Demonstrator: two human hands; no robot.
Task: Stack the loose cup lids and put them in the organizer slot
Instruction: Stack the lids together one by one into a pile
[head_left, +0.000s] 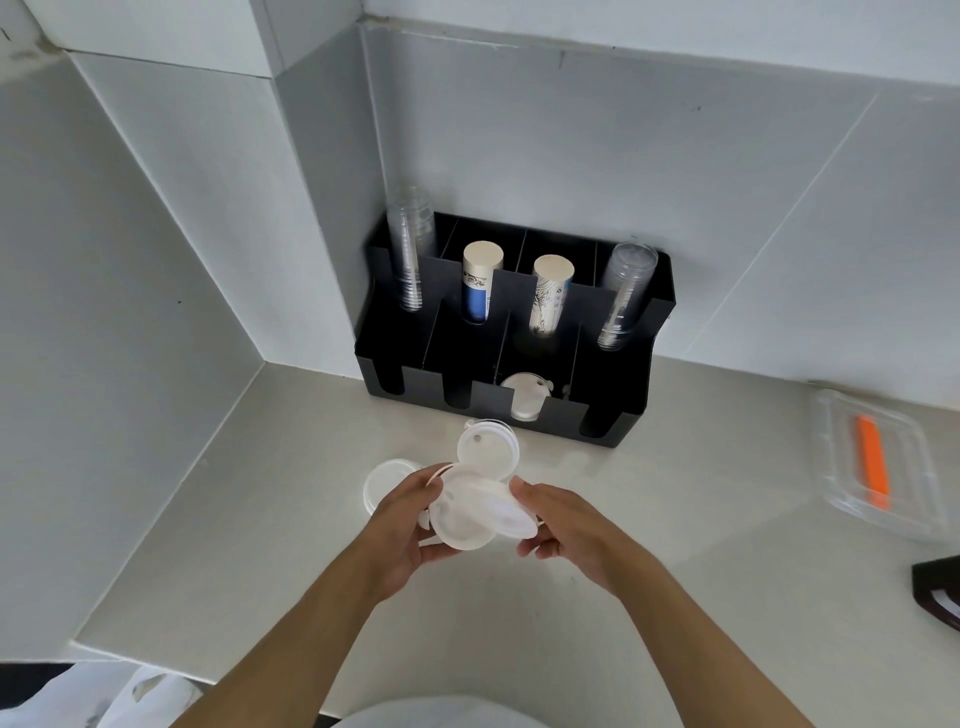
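Between both hands I hold a loose bunch of white cup lids (470, 514) above the counter, fanned out and not aligned. My left hand (400, 525) grips their left side, my right hand (566, 525) their right side. One more white lid (488, 448) lies on the counter just beyond the bunch, and another lid (384, 480) lies at the left, partly hidden by my left hand. The black organizer (623, 415) stands against the wall; its third front slot holds a few white lids (525, 400).
The organizer's back slots hold two stacks of clear cups (410, 249) and two stacks of paper cups (480, 280). A clear plastic box with an orange object (872, 467) sits at the right. A dark object (940, 592) is at the right edge.
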